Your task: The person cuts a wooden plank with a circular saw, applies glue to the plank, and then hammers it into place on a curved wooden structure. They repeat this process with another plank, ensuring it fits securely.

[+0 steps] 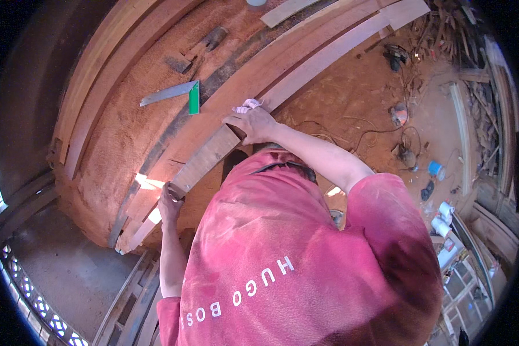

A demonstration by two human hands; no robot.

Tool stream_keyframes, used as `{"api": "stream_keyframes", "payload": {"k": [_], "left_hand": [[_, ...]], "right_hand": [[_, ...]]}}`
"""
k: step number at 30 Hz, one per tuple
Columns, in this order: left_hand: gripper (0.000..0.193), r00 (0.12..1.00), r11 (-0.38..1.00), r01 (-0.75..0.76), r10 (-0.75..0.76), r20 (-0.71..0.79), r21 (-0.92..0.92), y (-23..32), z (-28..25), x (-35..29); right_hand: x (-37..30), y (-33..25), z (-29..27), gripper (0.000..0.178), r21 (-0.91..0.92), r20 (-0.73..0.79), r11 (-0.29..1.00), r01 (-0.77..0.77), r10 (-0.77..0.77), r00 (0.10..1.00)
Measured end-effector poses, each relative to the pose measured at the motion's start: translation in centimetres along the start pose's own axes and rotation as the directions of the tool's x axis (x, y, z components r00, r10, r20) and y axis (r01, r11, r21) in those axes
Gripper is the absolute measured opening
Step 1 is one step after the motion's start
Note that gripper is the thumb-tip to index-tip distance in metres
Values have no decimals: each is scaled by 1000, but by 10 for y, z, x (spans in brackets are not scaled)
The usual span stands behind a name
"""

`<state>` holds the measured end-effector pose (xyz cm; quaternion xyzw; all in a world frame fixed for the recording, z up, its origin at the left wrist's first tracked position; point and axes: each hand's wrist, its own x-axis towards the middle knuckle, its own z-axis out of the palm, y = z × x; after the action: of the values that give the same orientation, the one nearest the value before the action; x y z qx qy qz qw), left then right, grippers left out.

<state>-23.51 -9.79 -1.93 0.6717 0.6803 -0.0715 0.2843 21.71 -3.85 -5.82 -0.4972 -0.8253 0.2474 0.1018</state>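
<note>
A short wooden board [205, 160] lies slantwise in front of my body, over long planks. My left hand [170, 202] is closed on its near left end. At its far right end, my right hand [252, 124] grips the board from above. Something pale pink and crumpled [248, 106] shows at the right hand's fingers; I cannot tell what it is. Just beyond the board, a try square [194, 98] with a green handle and metal blade rests by the dark edge of the planks.
Long wooden planks [323, 64] run from near left to far right. Beyond them, a dark-headed tool [181, 62] lies on sawdust-covered ground, with more long boards [101, 75] farther left. Cables [366, 135], a blue container [437, 169] and scrap wood [485, 109] are on the right.
</note>
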Motion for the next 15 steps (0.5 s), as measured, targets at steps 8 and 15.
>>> {"api": "stream_keyframes", "payload": {"k": [8, 15], "left_hand": [[84, 1000, 997, -30, 30, 0, -72, 2, -3, 0], [86, 993, 997, -24, 15, -117, -70, -5, 10, -11]], "right_hand": [[-1, 4, -1, 92, 1, 9, 1000, 20, -20, 1000], [-1, -5, -15, 88, -33, 52, 999, 25, -23, 998]]}}
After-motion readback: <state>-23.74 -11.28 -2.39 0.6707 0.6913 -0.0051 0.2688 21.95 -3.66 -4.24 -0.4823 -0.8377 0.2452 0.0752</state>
